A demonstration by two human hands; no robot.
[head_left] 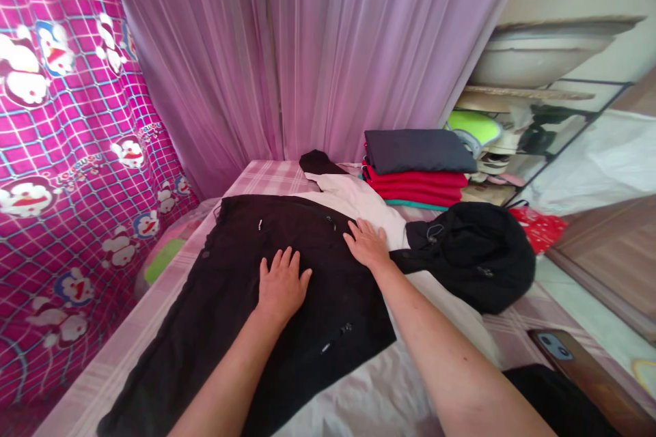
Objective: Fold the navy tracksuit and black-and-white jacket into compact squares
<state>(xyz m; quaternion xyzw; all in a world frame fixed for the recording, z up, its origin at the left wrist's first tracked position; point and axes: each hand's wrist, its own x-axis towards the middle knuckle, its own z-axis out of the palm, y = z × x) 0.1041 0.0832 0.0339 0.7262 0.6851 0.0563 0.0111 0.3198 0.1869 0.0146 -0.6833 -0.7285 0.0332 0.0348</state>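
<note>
A black hooded jacket (pixel 328 287) lies spread out, its zipped pockets facing up and part of its pale lining (pixel 353 201) showing. My left hand (pixel 281 281) rests flat on the black cloth near the middle, fingers spread. Further right, my right hand (pixel 367 243) lies with fingers extended on the black panel's edge, beside the pale lining. Off to the right of that hand is the black hood (pixel 471 252), bunched up with a drawcord at its side. At the far end, a black cuff (pixel 320 162) pokes out past the lining.
Under the jacket is a pink plaid cloth (pixel 271 176). A stack of folded clothes (pixel 417 174), dark grey over red, stands at the back right. A phone (pixel 579 362) lies at the right edge. Purple curtains (pixel 328 48) hang behind, with a cartoon-print pink curtain (pixel 102 171) at left.
</note>
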